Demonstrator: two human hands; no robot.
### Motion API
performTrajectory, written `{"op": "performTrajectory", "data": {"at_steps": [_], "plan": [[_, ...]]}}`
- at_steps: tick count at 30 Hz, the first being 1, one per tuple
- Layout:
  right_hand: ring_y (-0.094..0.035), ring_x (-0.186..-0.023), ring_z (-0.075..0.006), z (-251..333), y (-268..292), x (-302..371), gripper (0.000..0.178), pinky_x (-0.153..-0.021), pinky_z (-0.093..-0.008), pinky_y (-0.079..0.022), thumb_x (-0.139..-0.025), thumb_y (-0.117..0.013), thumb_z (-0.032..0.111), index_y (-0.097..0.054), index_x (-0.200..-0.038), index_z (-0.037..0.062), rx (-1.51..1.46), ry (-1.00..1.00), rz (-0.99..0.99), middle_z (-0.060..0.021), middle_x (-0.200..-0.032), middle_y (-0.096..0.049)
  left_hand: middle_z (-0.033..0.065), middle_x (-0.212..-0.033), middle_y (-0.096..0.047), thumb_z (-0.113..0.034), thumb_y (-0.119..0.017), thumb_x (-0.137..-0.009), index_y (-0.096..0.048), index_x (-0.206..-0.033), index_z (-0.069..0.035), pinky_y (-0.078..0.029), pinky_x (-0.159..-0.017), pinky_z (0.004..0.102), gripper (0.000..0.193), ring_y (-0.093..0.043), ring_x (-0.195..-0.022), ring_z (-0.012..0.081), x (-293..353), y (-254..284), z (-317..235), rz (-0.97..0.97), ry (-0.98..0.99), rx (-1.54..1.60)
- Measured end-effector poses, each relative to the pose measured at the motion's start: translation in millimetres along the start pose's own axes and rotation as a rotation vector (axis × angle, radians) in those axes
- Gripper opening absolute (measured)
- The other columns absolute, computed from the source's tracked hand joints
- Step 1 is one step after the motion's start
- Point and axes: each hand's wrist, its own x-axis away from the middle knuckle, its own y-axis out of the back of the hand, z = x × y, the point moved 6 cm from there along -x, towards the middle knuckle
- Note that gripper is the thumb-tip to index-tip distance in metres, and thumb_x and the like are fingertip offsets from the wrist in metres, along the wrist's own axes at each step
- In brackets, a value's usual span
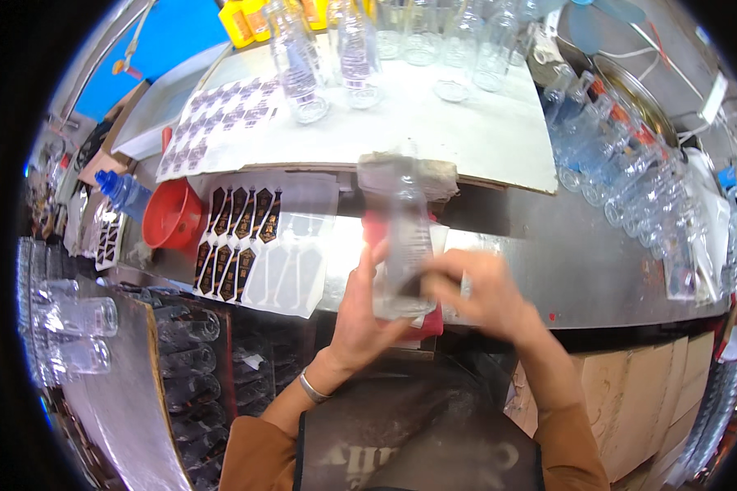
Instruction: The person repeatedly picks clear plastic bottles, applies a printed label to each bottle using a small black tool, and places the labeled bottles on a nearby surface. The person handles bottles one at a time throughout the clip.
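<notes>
A clear glass bottle [408,233] with printing on its side stands nearly upright before me, blurred by motion. My left hand [356,315] is closed around its lower left side, thumb pointing up. My right hand [483,290] presses curled fingers against the bottle's lower right side; its fingertips are smeared. Behind the bottle lies a folded pale cloth [434,178], and something red [422,327] shows beneath it. To the left is a sheet of black and gold labels [237,237], with several bare label places on its right half.
A raised white board [467,131] holds clear bottles [356,61] and a sheet of purple-printed labels [221,119]. At left stand a red bucket [172,214] and a blue-capped bottle [123,192]. Many bottles [622,188] crowd the right side. Cardboard boxes [630,393] stand below the metal table [540,278].
</notes>
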Motion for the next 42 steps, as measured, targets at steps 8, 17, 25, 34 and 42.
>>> {"op": "performTrajectory", "data": {"at_steps": [8,17,25,34,42], "plan": [[-0.066,-0.095,-0.0286,22,-16,9,0.023,-0.083,-0.0417,-0.055,-0.077,-0.077,0.009,-0.068,-0.098,0.0084,-0.041,0.236,0.106,-0.0088,-0.096,-0.069,0.026,-0.162,-0.028,-0.001,-0.082,-0.079,0.001,-0.161,0.0,-0.03,-0.12,0.0436,0.117,-0.034,-0.148,0.0343,-2,-10,26,0.094,-0.036,0.343],[-0.065,-0.099,-0.0288,-7,-8,26,0.031,-0.086,-0.0413,-0.054,-0.071,-0.078,0.001,-0.07,-0.101,0.008,-0.104,0.202,-0.11,-0.0098,-0.107,-0.07,0.0232,-0.161,-0.032,-0.002,-0.076,-0.08,-0.023,-0.157,0.005,-0.027,-0.122,0.0412,0.095,-0.031,-0.15,0.0334,-3,-3,36,0.16,0.063,0.255],[-0.072,-0.09,-0.0313,-2,30,-37,0.033,-0.08,-0.0371,-0.057,-0.085,-0.075,0.012,-0.068,-0.115,0.0008,0.09,0.126,-0.197,-0.0185,-0.103,-0.073,0.0255,-0.161,-0.031,-0.007,-0.079,-0.077,-0.023,-0.158,0.004,-0.026,-0.122,0.0431,0.099,-0.031,-0.15,0.0369,-4,-1,29,0.181,0.041,0.12],[-0.066,-0.098,-0.0325,9,-10,0,0.035,-0.085,-0.0433,-0.054,-0.071,-0.072,-0.003,-0.066,-0.104,0.0061,0.235,0.361,-0.084,-0.0119,-0.105,-0.068,0.0227,-0.154,-0.043,-0.028,-0.054,-0.105,-0.026,-0.157,0.002,-0.034,-0.118,0.0429,0.066,-0.043,-0.143,0.0308,-53,11,35,0.003,0.426,0.653],[-0.062,-0.091,-0.0107,-24,55,6,0.021,-0.084,-0.0283,-0.049,-0.099,-0.06,0.011,-0.069,-0.112,-0.0033,-0.324,-0.344,-0.27,-0.0049,-0.098,-0.072,0.017,-0.133,-0.056,-0.008,-0.078,-0.088,-0.031,-0.153,0.002,-0.05,-0.102,0.0363,0.081,-0.058,-0.12,0.0216,-64,-23,38,-0.054,0.332,0.537]]}}
